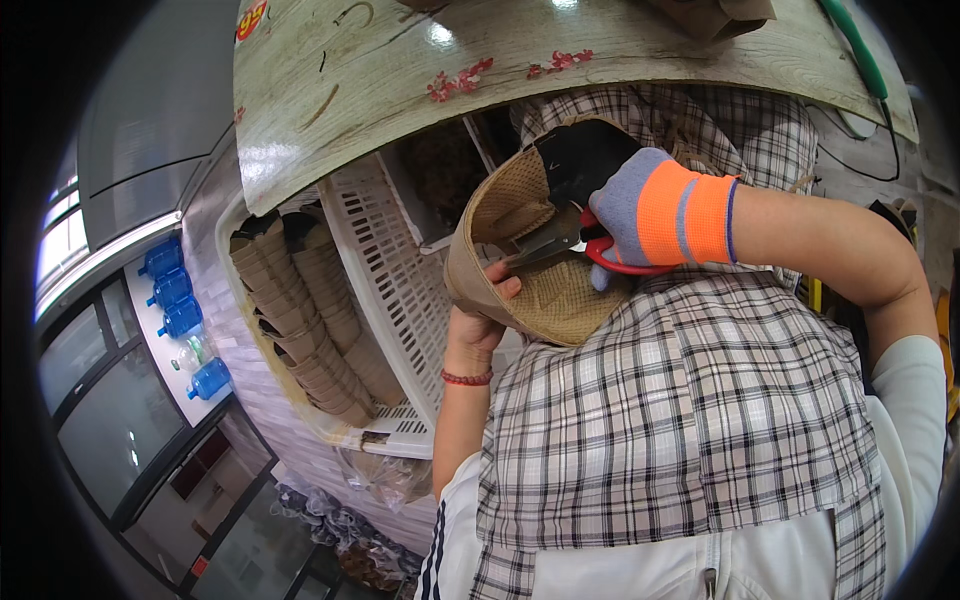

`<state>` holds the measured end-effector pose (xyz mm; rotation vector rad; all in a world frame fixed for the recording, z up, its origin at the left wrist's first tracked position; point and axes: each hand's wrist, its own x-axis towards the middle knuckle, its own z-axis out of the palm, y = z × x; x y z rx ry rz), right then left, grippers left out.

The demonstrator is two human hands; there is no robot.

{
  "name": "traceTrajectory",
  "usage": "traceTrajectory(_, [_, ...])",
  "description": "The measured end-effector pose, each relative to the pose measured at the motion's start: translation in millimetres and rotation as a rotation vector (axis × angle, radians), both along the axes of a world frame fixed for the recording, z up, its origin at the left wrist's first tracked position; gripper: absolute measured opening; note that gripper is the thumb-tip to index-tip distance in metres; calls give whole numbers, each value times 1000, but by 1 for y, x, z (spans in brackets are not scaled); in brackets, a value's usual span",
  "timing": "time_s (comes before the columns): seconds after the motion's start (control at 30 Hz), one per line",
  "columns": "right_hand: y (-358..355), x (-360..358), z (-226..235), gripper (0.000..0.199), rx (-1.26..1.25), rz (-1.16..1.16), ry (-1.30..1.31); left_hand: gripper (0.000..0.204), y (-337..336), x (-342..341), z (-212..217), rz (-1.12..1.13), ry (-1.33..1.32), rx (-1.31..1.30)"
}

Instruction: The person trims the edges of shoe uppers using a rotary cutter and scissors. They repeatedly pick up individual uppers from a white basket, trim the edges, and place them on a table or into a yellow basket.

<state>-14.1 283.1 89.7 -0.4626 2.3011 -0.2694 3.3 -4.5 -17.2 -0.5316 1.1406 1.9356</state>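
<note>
The brown mesh cap (575, 300) is held above the lap, in front of the plaid apron (620, 420) and just below the edge of the bench (350, 110), its hollow side turned up toward the face; the left hand (478, 325), bare, grips its near left wall, with fingertips showing on the inner side; the right hand (630, 225), in a grey and orange glove, is closed around the red handles of the scissors (548, 247), whose blades reach into the hollow and point toward those bare fingertips; how far the blades are parted is hard to tell, and any loose thread there is too small to make out

To work well here, I would slide the left fingers back from the line of the tips before closing the blades, since that hand has no glove; pull the wall taut so that no fold of mesh slips between the edges; lay the blades flat along the surface, and snip with the tips in short bites rather than long ones; turn the cap, not the wrist, to bring each spot into clear view
</note>
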Motion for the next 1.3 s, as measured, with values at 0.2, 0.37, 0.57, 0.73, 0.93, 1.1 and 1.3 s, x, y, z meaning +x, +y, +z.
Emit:
traceTrajectory(0.2, [7, 2, 4, 68, 6, -25, -38, 37, 0, -2, 6, -64, 27, -35])
traceTrajectory(0.37, [42, -6, -10, 76, -73, -93, -277, 33, 3, -18, -5, -22, 393, 166])
traceTrajectory(0.57, [58, -32, -43, 92, -382, -148, -800, 30, 35, -41, 2, 274, 461, 84])
traceTrajectory(0.73, [41, -50, -21, 88, -335, -171, -855, 31, 29, -49, -2, 240, 390, 136])
traceTrajectory(0.93, [44, -54, -27, 85, -362, -119, -868, 52, 25, -54, -6, 191, 368, 64])
traceTrajectory(1.1, [48, -53, -26, 81, -391, -115, -903, 37, 29, -52, 3, 206, 403, -7])
traceTrajectory(1.3, [48, -50, -22, 81, -399, -171, -951, 27, 11, -49, -15, 237, 451, -95])
